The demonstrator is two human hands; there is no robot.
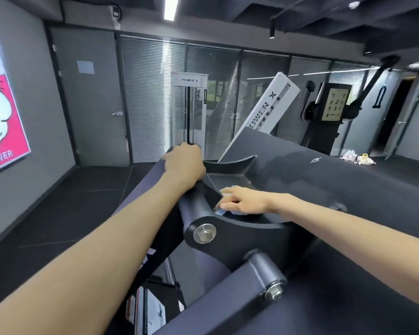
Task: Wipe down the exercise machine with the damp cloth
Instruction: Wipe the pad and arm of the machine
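The wiping step is under way. The right hand (242, 201) presses the blue damp cloth (219, 211) flat, fingers spread, into the recess just behind the pivot bracket of the exercise machine (324, 170). The left hand (183, 163) curls over the frame's upper left edge, seemingly to steady it; its fingertips are hidden. Next, I judge, the cloth must sweep along the sloping panel toward its far edge. Counted: one cloth, two hands, two bolts (204, 234) on the near brackets.
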